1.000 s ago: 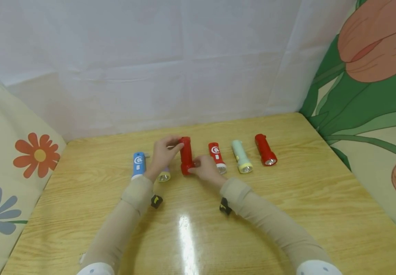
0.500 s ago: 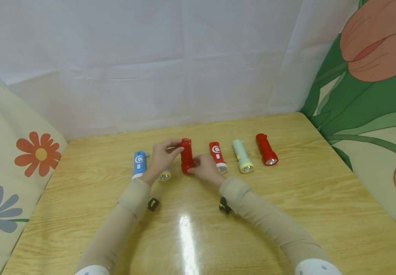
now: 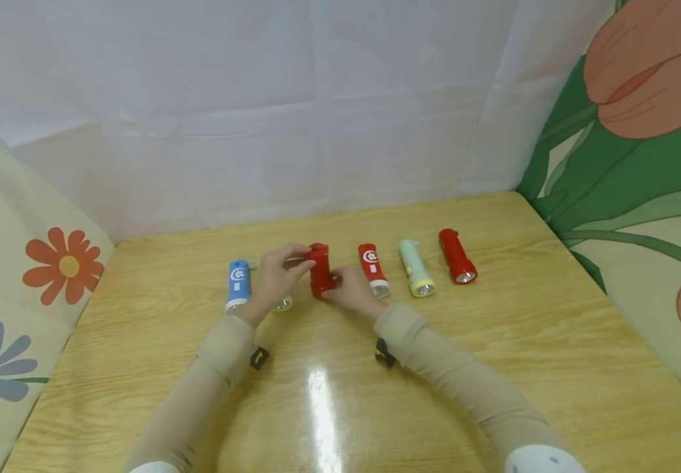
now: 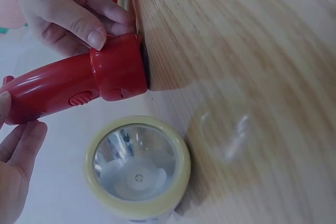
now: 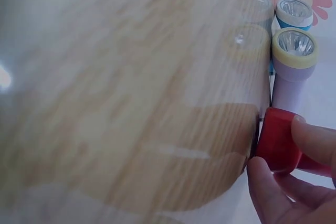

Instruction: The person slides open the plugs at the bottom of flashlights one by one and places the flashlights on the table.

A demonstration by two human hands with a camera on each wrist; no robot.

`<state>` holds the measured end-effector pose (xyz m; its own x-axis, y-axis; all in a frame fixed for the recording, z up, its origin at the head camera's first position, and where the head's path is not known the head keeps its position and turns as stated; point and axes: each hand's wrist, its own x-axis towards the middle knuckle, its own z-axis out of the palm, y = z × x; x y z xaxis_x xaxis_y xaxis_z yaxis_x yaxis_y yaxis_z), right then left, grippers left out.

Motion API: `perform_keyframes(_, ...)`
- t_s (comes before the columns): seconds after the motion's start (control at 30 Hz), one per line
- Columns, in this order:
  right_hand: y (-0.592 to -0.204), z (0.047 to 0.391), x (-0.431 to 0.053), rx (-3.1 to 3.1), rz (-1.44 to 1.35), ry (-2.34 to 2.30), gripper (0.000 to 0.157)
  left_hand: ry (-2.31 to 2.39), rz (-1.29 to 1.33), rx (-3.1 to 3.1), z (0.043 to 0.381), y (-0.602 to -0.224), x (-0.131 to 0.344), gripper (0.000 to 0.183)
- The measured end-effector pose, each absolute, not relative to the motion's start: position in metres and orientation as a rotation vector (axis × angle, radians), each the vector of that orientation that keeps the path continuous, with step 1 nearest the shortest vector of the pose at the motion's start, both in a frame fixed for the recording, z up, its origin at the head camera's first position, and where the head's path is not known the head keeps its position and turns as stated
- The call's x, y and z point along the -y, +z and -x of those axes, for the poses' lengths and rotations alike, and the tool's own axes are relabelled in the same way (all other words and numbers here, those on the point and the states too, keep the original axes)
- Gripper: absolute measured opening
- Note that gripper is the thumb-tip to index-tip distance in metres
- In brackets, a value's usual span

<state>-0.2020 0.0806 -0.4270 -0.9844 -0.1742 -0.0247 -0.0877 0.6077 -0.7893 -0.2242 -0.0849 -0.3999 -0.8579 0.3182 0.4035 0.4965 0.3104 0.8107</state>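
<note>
Facing down, lens hidden: red flashlight (image 3: 320, 270)

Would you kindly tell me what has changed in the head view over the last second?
The upper end of the held red flashlight has dipped slightly in the head view, the left hand moving with it. Nothing was taken hold of or let go: the right hand still holds the lower end. The blue flashlight and pale green flashlight stayed put.
</note>
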Motion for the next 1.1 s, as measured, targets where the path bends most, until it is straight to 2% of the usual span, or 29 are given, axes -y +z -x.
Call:
perform_keyframes(0.37, -0.4268, 0.2026, -0.0781, -2.788, 0.250, -1.268, 0.031, -1.564, 0.780, 2.419, 0.2197, -0.3986, 0.0870, 0.023)
perform_keyframes(0.7, -0.4266, 0.2016, -0.0771, -2.809, 0.270, -1.262, 0.030, -1.303, 0.832, 2.396, 0.2167, -0.4009, 0.0879, 0.022)
perform_keyframes(0.93, -0.4264, 0.2019, -0.0771, -2.809, 0.264, -1.255, 0.029, -1.478, 0.801, 2.393, 0.2165, -0.3982, 0.0881, 0.027)
perform_keyframes(1.1, -0.4260, 0.2022, -0.0784, -2.780, 0.222, -1.255, 0.033, -1.658, 0.671, 2.416, 0.2200, -0.3956, 0.0891, 0.029)
